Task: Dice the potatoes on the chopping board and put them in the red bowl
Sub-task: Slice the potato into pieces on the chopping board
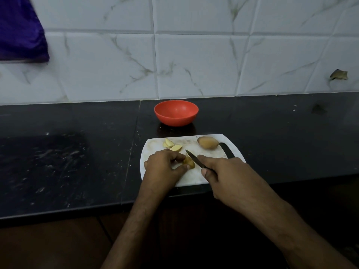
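Potato piece (189,162) on the board (194,177), pinched by the left hand (165,167); right hand (227,175) grips the knife (195,160). Firm, probably slippery when cut: hold its skin side.

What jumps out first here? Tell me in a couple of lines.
The red bowl stands out most, bright against the dark counter just behind the white board. On the board, the right hand holds a knife at a potato piece that the left hand pinches. A whole potato and cut wedges lie at the board's far edge.
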Tool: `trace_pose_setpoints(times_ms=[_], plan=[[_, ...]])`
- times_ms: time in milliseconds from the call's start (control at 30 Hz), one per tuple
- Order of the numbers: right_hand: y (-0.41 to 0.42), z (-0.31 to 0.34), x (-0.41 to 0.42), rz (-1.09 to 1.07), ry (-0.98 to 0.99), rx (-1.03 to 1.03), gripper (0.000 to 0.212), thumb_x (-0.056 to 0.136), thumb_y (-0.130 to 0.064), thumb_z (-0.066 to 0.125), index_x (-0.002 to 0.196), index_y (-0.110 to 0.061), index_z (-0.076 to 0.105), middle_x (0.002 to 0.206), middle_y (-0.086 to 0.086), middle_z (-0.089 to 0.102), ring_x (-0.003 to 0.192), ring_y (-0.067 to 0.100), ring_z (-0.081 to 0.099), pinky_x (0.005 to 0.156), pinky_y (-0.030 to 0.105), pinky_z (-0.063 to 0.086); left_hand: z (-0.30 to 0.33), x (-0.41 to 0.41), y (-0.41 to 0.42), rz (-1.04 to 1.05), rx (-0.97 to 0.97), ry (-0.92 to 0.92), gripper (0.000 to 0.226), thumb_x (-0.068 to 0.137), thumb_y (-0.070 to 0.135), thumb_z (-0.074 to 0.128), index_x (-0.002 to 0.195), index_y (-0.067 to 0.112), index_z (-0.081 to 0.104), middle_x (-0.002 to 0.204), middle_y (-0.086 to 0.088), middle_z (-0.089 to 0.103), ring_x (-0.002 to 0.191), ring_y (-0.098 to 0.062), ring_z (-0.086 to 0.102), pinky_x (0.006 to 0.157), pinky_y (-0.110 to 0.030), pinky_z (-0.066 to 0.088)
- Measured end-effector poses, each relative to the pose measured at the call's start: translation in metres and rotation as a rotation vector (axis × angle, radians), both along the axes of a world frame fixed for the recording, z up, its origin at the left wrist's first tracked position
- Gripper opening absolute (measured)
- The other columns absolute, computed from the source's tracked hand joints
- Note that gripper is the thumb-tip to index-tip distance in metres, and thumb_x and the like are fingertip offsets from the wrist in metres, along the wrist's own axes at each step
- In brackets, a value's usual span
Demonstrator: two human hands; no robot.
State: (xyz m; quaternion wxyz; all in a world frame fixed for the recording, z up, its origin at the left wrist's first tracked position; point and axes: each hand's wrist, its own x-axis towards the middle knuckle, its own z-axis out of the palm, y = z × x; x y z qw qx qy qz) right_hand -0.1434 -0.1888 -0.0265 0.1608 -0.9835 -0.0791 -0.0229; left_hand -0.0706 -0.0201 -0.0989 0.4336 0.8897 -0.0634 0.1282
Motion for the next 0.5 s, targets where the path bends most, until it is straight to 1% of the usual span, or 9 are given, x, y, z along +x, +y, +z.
trace_pose_setpoints(times_ms=[67, 167, 233, 300, 367, 433, 500], plan=[[0.001, -0.001, 0.003, 0.003, 0.021, -0.014, 0.039, 0.104, -0.043, 0.037, 0.142, -0.048, 0.041, 0.095, -0.005, 0.067, 0.085, 0.014, 0.065, 0.079, 0.036, 0.058, 0.000, 0.001, 0.000, 0.010, 0.004, 0.003, 0.020, 0.077, 0.040, 0.083, 0.095, 0.034, 0.078, 0.097, 0.017, 0.072, 0.100, -0.005, 0.062, 0.097, -0.047, 0.048], [0.002, 0.002, 0.007, 0.022, 0.060, -0.077, 0.038, 0.105, -0.040, 0.035, 0.143, -0.045, 0.043, 0.098, -0.002, 0.066, 0.086, 0.014, 0.063, 0.078, 0.032, 0.056, -0.001, 0.002, -0.001, 0.012, 0.006, -0.002, 0.022, 0.077, 0.037, 0.083, 0.098, 0.031, 0.079, 0.098, 0.016, 0.073, 0.099, -0.008, 0.063, 0.097, -0.048, 0.048], [0.005, 0.002, 0.008, 0.033, 0.046, -0.103, 0.038, 0.105, -0.038, 0.035, 0.142, -0.043, 0.045, 0.098, -0.001, 0.066, 0.086, 0.015, 0.063, 0.076, 0.033, 0.056, -0.001, 0.003, 0.000, 0.009, 0.003, -0.007, 0.021, 0.077, 0.036, 0.083, 0.097, 0.030, 0.079, 0.097, 0.016, 0.073, 0.099, -0.008, 0.063, 0.097, -0.048, 0.048], [0.006, 0.000, 0.009, 0.038, 0.023, -0.087, 0.038, 0.104, -0.039, 0.037, 0.140, -0.042, 0.048, 0.097, -0.001, 0.067, 0.085, 0.015, 0.062, 0.075, 0.034, 0.056, -0.001, 0.003, 0.000, 0.003, 0.003, -0.005, 0.020, 0.077, 0.035, 0.083, 0.096, 0.031, 0.078, 0.097, 0.016, 0.072, 0.099, -0.008, 0.063, 0.096, -0.048, 0.048], [0.005, -0.001, 0.012, 0.034, 0.027, -0.058, 0.038, 0.104, -0.041, 0.038, 0.140, -0.045, 0.048, 0.095, -0.003, 0.067, 0.083, 0.015, 0.062, 0.072, 0.033, 0.055, -0.002, 0.004, 0.000, -0.003, 0.000, -0.004, 0.017, 0.077, 0.035, 0.083, 0.093, 0.033, 0.078, 0.097, 0.019, 0.072, 0.099, -0.007, 0.063, 0.097, -0.048, 0.048], [0.003, -0.001, 0.018, 0.040, 0.039, -0.057, 0.038, 0.103, -0.042, 0.039, 0.140, -0.048, 0.047, 0.086, -0.007, 0.063, 0.075, 0.011, 0.057, 0.063, 0.026, 0.048, -0.001, 0.004, 0.000, -0.008, 0.005, 0.001, 0.017, 0.077, 0.035, 0.083, 0.093, 0.034, 0.078, 0.095, 0.023, 0.071, 0.100, -0.005, 0.063, 0.097, -0.048, 0.047], [0.003, 0.000, 0.021, 0.050, 0.047, -0.072, 0.037, 0.103, -0.041, 0.040, 0.138, -0.048, 0.049, 0.074, -0.009, 0.055, 0.064, 0.007, 0.049, 0.057, 0.023, 0.041, -0.001, 0.005, 0.000, -0.006, 0.006, 0.003, 0.016, 0.076, 0.035, 0.083, 0.092, 0.034, 0.078, 0.092, 0.026, 0.070, 0.099, -0.005, 0.063, 0.097, -0.048, 0.047]])
